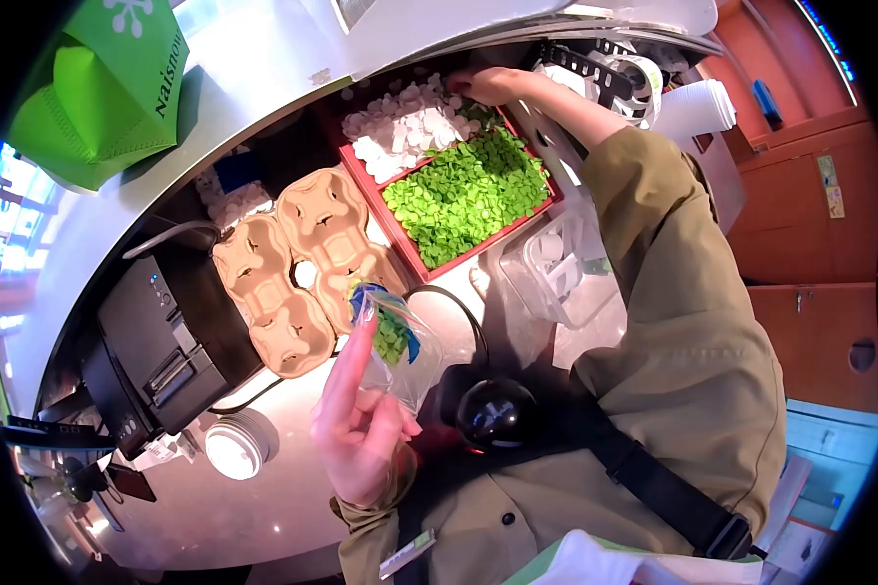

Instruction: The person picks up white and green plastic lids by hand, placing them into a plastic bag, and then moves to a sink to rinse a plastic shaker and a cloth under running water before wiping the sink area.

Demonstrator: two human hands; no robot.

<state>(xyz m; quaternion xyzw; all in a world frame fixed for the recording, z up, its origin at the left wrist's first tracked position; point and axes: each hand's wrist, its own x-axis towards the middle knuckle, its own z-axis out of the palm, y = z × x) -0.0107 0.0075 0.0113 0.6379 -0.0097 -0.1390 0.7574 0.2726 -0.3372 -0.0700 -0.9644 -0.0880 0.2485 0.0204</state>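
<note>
My left hand (361, 439) is closed on a clear plastic bag (421, 363), its index finger pointing up along the bag's edge. Small green pieces (390, 339) and a bit of blue show inside the bag. Farther off, my right hand (488, 86) reaches to the back corner of a red divided tray (415, 255), beside the white pieces. Its fingers look bent together; whatever they hold is hidden. The tray's far compartment holds small flat white pieces (395, 127), its near one a heap of bright green pieces (468, 200).
Cardboard cup carriers (288, 327) lie left of the tray. A black printer (161, 341) and a stack of white lids (234, 448) stand farther left. A clear container (566, 278) sits right of the tray. A raised counter ledge (263, 58) carries a green bag (107, 97).
</note>
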